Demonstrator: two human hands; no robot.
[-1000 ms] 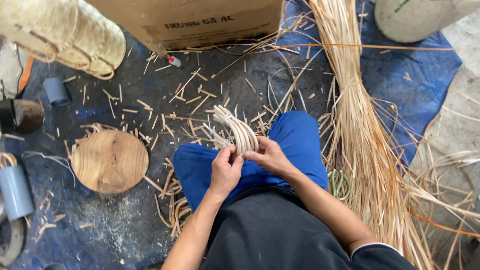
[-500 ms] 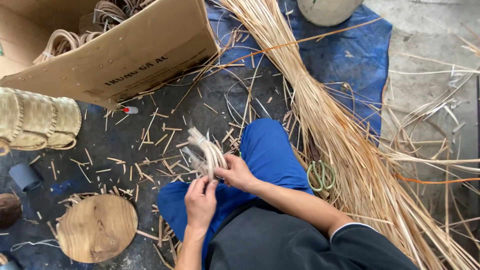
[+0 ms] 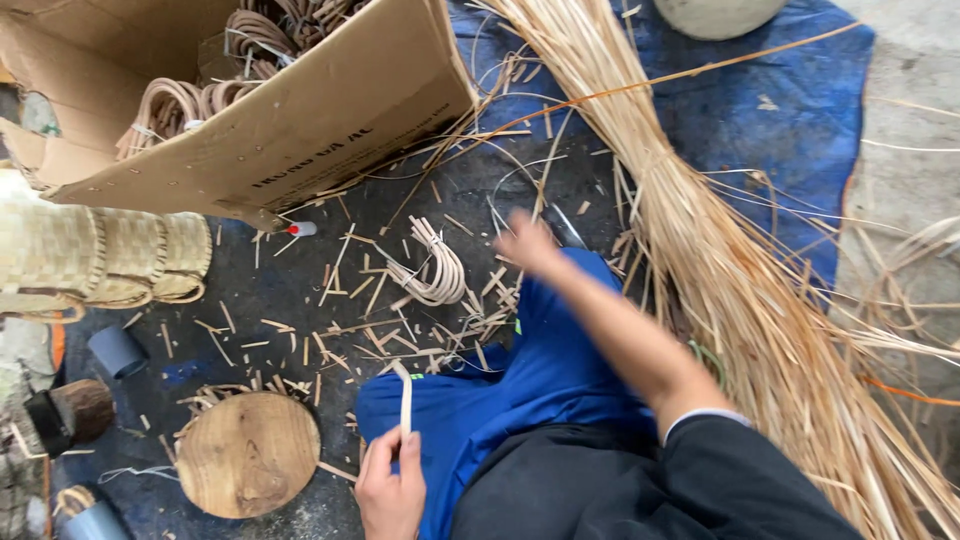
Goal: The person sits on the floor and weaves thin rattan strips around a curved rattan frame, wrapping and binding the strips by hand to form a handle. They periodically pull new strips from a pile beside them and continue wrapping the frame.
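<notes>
Our left hand pinches a pale strip by its lower end; it stands upright, pointing away from us. Our blurred right hand reaches near the bent bundle; we cannot tell its grip.

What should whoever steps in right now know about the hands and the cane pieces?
Left hand: pinching one short cane strip upright, above the blue-trousered lap.
Right hand: empty, blurred, stretched forward over the floor.
Bent cane bundle: lying loose on the dark floor, left of the right hand, in neither hand.
Long straw sheaf: on the right.
Done: one strip in hand. Left: bundle on the floor.
</notes>
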